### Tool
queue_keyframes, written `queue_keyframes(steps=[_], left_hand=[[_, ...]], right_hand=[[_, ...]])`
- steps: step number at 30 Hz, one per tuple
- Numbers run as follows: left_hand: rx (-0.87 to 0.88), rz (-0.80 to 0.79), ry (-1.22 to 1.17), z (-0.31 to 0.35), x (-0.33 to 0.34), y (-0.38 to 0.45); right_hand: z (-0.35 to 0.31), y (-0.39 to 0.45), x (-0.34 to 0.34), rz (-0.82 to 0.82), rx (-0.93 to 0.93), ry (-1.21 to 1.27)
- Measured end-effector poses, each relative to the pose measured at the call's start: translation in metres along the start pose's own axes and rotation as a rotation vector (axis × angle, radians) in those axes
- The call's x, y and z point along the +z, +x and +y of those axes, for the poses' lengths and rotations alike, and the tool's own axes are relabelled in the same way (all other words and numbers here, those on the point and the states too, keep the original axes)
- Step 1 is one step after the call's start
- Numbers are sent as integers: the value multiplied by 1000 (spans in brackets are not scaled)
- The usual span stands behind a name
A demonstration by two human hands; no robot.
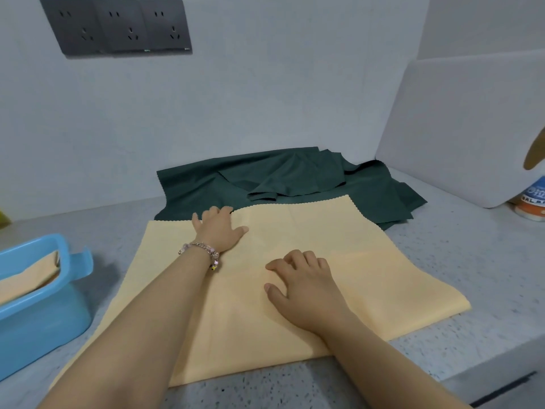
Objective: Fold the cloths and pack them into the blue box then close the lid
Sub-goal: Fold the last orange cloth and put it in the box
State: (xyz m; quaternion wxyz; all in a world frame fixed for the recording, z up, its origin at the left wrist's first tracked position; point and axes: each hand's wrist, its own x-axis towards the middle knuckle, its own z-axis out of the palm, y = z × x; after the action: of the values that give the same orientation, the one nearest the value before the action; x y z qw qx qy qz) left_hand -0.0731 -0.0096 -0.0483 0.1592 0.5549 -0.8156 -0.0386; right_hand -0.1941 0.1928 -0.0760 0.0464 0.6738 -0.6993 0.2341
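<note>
a pale yellow cloth (309,278) lies spread on the speckled grey countertop (442,261), its near edge close to the counter's front lip and its scalloped far edge lapping over a heap of dark green cloths (265,178). both of the person's hands rest on the yellow cloth. the left hand (219,228) is at the far edge, palm down, thumb spread to the side, its fingertips curled at the cloth's scalloped border where it meets the green fabric; whether they pinch the edge or only press it i cannot tell. a beaded chain bracelet (200,250) sits on that wrist. the right hand (300,283) lies nearer the middle of the cloth, palm down, fingers bent at the knuckles with the tips pressing on the fabric, thumb out to the left.

the green cloths are rumpled and pushed up against the back wall, well behind the hands. at the left edge stands the blue box (44,320), open at the top, with a folded yellow cloth (26,278) inside it; a blue tab on its rim points toward the spread cloth, and the box sits just beside the cloth's left corner. to the right a white board (460,128) leans against the wall, and a labelled container (532,205) peeks out from behind its lower corner. a bank of three dark wall sockets (115,26) is mounted high on the wall at the upper left.
</note>
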Motion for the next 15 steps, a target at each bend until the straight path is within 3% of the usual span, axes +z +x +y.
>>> queue_keyframes(steps=[3,7,12,15], left_hand=[[64,245,-93,8,-9,-6],[166,344,-191,14,-42,-28],[394,408,-10,27,-81,-82],[493,401,60,30,-92,-129]], right_hand=[[3,0,2,-1,-1,1],[-1,0,-5,63,-31,68],[-12,-7,-32,434,32,191],[-19,-18,-51,593,-63,36]])
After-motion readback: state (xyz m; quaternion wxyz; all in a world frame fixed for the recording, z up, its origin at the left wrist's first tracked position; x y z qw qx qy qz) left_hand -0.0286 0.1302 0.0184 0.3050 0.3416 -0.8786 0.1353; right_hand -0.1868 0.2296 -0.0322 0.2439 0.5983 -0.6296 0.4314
